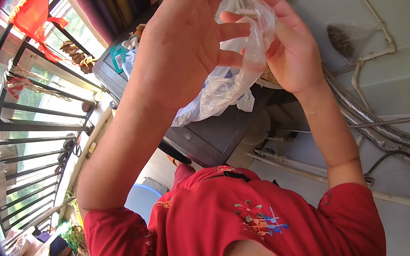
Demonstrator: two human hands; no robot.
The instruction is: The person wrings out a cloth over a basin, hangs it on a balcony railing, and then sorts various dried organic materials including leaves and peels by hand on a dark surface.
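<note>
A thin translucent plastic bag [258, 23] is stretched between my raised hands. My left hand [190, 41] has its palm turned towards the view and its thumb held well apart. Its fingers reach into the bag's film, which partly hides their tips. On the other side, my right hand [290, 40] pinches the gathered film, with its fingers curled behind the bag. More crumpled white plastic [224, 94] hangs below, over the near edge of a dark grey cabinet-like unit [210, 137]. I cannot tell whether this plastic belongs to the same bag.
A teal packet [118, 59] and small pale bulbs [130, 43] lie on the unit. Left is a barred window [37, 119] with a hanging red cloth [33, 18] and scissors [77, 149]. Pipes [385, 134] run along the right. A blue basin [141, 199] stands low left.
</note>
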